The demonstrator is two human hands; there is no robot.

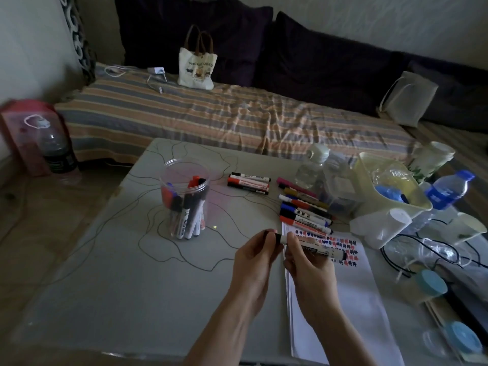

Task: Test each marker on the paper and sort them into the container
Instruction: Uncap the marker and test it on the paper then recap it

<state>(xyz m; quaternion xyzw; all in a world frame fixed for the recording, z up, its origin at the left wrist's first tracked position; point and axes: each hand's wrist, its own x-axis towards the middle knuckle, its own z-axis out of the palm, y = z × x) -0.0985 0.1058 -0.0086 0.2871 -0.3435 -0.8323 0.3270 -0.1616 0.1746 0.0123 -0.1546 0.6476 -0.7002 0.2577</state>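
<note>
The left hand (260, 249) pinches the black cap while the right hand (306, 257) grips the whiteboard marker (314, 247), lying crosswise over the paper (351, 286), the clear jar (184, 204) well left.

Dim room: striped daybed (211, 114), dark cushions (317, 62), pale wall (26, 35).

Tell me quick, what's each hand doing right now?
Left hand: closed, pinching the black cap end of the marker.
Right hand: closed, holding the same marker's barrel above the paper.
</note>
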